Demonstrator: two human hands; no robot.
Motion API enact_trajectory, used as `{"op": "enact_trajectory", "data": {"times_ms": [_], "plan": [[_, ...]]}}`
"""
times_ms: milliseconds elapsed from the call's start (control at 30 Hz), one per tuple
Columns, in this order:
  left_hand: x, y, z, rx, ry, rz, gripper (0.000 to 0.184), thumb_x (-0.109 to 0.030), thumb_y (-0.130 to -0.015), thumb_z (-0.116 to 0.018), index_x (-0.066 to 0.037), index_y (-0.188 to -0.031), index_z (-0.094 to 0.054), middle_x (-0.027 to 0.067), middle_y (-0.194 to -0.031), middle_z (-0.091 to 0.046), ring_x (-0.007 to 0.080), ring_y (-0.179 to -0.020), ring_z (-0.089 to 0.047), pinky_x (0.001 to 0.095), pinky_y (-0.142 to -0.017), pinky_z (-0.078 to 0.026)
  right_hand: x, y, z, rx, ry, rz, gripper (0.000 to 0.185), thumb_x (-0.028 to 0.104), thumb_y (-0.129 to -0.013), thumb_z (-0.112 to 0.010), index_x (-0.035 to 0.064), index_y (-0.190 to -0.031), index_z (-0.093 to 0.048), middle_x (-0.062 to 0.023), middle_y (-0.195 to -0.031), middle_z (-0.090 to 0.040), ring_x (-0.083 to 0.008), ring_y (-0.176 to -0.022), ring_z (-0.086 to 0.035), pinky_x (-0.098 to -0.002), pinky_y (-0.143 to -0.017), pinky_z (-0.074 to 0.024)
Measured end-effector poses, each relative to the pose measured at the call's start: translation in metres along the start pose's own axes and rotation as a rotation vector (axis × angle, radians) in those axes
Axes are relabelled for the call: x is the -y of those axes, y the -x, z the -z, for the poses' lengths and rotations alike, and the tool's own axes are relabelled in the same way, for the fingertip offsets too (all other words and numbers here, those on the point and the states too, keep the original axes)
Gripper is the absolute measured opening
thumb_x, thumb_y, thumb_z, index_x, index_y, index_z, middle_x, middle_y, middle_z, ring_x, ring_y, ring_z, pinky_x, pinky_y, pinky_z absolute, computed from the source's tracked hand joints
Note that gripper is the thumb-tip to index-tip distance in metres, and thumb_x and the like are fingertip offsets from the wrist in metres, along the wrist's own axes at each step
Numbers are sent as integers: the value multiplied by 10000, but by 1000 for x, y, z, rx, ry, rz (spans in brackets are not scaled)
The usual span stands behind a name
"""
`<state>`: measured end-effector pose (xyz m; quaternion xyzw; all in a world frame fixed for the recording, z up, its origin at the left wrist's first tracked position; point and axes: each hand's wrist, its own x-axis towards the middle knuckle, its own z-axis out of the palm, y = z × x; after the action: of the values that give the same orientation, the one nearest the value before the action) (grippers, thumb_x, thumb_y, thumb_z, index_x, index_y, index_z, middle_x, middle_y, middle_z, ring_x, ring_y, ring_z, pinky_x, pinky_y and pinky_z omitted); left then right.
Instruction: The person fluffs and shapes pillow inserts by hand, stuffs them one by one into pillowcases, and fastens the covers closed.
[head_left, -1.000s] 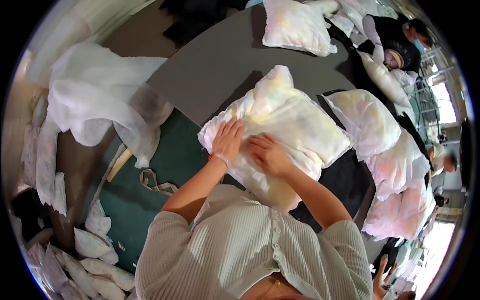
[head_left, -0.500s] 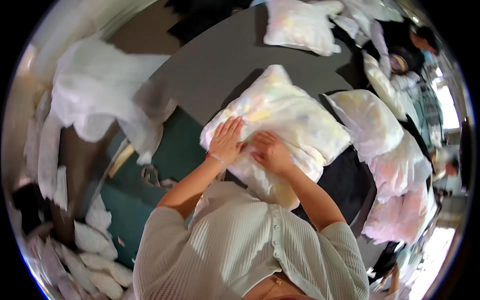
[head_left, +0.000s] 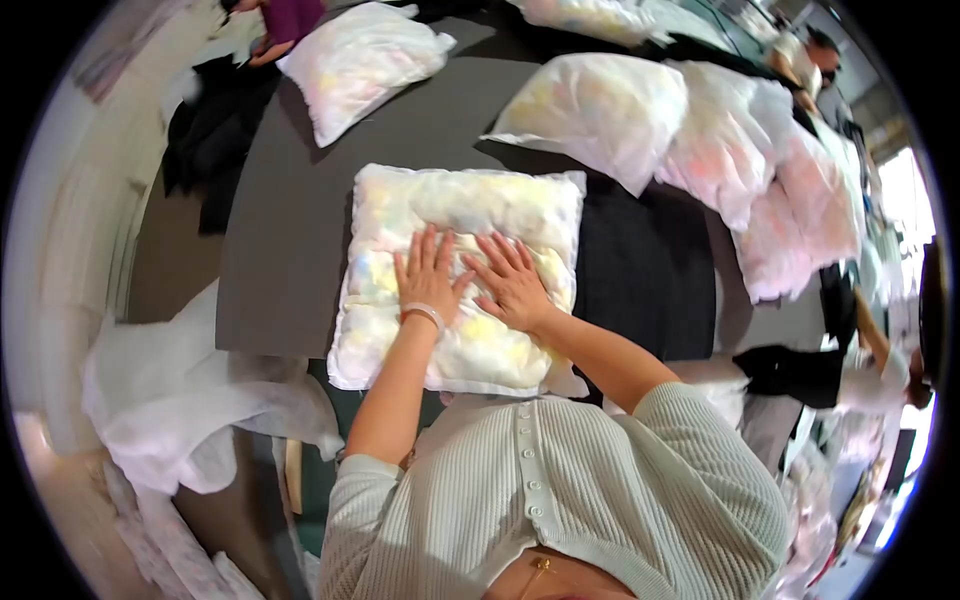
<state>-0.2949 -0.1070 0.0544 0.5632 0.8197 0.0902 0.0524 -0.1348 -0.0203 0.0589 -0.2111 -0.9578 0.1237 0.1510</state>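
A square white pillow [head_left: 390,345] lies flat on the dark grey table [head_left: 270,250] in front of me, with yellow and pale coloured stuffing showing through its thin cover. My left hand [head_left: 430,280] presses on its middle, fingers spread. Beside it, my right hand [head_left: 512,285] is also laid flat on the pillow, fingers apart. Neither hand grips anything. The cover dents under both palms. Folded black cloth [head_left: 645,270] lies on the table just right of the pillow.
Another stuffed pillow [head_left: 365,62] lies at the back left of the table. Several more, including a white one [head_left: 600,105] and a pinkish one [head_left: 800,215], line the back right. White sheer fabric [head_left: 200,400] hangs at the left. Other people work around the table.
The pillow has gone from skewed and bunched to square and flat before me. Both hands have spread out on it. My view has turned to the right.
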Motion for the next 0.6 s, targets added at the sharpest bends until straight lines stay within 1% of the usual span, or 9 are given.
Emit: {"op": "enact_trajectory", "data": {"times_ms": [133, 233, 300, 367, 400, 467, 500, 533, 600], "plan": [[1, 13, 38, 59, 181, -63, 671, -429, -902, -552, -151, -1463, -309, 109, -1546, -225, 281, -1432, -179, 479, -1148, -127, 0, 15, 34, -5, -249, 87, 596, 291, -825, -615, 222, -1393, -449, -139, -1489, -335, -349, -1382, -284, -536, -1112, -201], [50, 19, 47, -393, 469, -68, 638, -271, -819, -710, -15, -1344, -452, 219, -1372, -464, 363, -1270, -439, 424, -1064, -341, -29, 28, 54, -354, -93, -84, 615, 243, -796, -657, 160, -1376, -467, -173, -1444, -386, -370, -1345, -337, -492, -1109, -238], [82, 15, 57, -429, 303, 75, 680, -313, -811, -724, 5, -1342, -442, 209, -1358, -482, 332, -1268, -449, 391, -1056, -345, -59, 19, 55, -634, -178, -392, 692, 271, -803, -688, 85, -1405, -403, -191, -1405, -419, -338, -1275, -427, -410, -1030, -362], [114, 7, 48, -65, 980, 657, 675, -313, -796, -745, 14, -1312, -457, 199, -1313, -522, 300, -1230, -488, 354, -1016, -373, -82, 19, 48, -487, -733, -955, 825, 335, -821, -700, 37, -1455, -264, -194, -1376, -435, -273, -1198, -483, -336, -913, -443], [128, 7, 34, -76, 972, 651, 675, -313, -796, -745, 14, -1312, -457, 199, -1313, -522, 300, -1230, -488, 354, -1016, -373, -70, 21, 65, -249, -1034, -1112, 918, 379, -836, -693, 55, -1487, -132, -200, -1378, -419, -226, -1154, -490, -323, -849, -464], [147, 8, 10, 195, 1324, 543, 658, -291, -777, -763, 37, -1264, -467, 186, -1268, -556, 272, -1169, -536, 329, -968, -403, -74, 35, 12, -309, -862, -823, 948, 279, -822, -718, 72, -1500, -87, -198, -1386, -428, -242, -1129, -525, -320, -862, -463], [137, 7, 19, 193, 1319, 539, 658, -291, -777, -763, 37, -1264, -467, 186, -1268, -556, 272, -1169, -536, 329, -968, -403, -73, 39, -10, -392, -729, -592, 949, 241, -819, -723, 71, -1501, -84, -191, -1390, -430, -239, -1115, -538, -317, -861, -464], [110, 6, 39, 51, 1117, 365, 632, -267, -778, -756, 43, -1247, -468, 193, -1256, -560, 292, -1134, -555, 353, -949, -420, -48, 29, 19, -436, -772, -579, 890, 109, -810, -691, 164, -1509, -144, -207, -1335, -475, -284, -1063, -585, -337, -843, -476], [53, 13, 84, -77, 903, 194, 606, -244, -779, -749, 48, -1231, -469, 199, -1244, -564, 312, -1099, -574, 377, -931, -436, -11, 3, 77, -324, -599, -591, 835, 68, -802, -665, 211, -1490, -214, -215, -1298, -486, -317, -1044, -585, -354, -837, -479]]}}
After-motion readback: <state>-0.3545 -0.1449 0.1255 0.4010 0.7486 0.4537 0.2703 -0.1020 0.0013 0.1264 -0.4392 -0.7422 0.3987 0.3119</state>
